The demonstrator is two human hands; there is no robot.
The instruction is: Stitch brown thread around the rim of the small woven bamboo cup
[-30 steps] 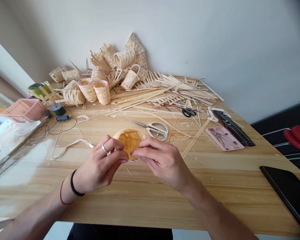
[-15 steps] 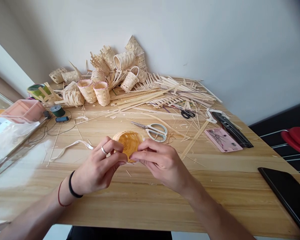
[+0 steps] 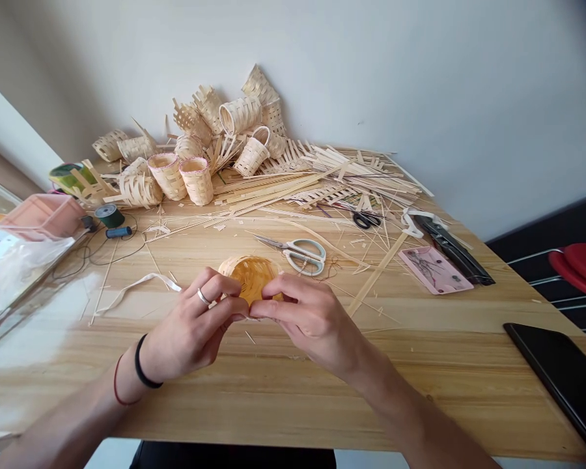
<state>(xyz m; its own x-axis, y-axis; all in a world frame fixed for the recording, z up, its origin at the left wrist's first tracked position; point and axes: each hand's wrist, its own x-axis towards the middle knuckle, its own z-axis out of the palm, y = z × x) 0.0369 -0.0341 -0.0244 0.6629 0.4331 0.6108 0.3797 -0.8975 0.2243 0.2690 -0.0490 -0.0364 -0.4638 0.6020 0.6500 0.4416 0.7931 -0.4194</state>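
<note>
Pinching the near rim of a small, round, yellowish basket of woven strips [image 3: 251, 279], the left hand [image 3: 195, 326] and the right hand [image 3: 312, 319] have their fingers bent. This basket is between them, over a light-brown wooden table [image 3: 283, 397], near metal scissors with pale handles [image 3: 288, 247]. Behind, pale woven baskets [image 3: 241, 115] lie heaped before a white wall [image 3: 420, 85].

black flat device [image 3: 559, 378] — right foreground | red seat [image 3: 583, 270] beyond | pink bin [image 3: 39, 220] — left, beside plastic bag [image 3: 22, 266]

One camera on person's head. Looks forward and down over desk [image 3: 273, 394]. Left hand [image 3: 191, 327] and right hand [image 3: 317, 319] close, wall [image 3: 395, 78] farther.
</note>
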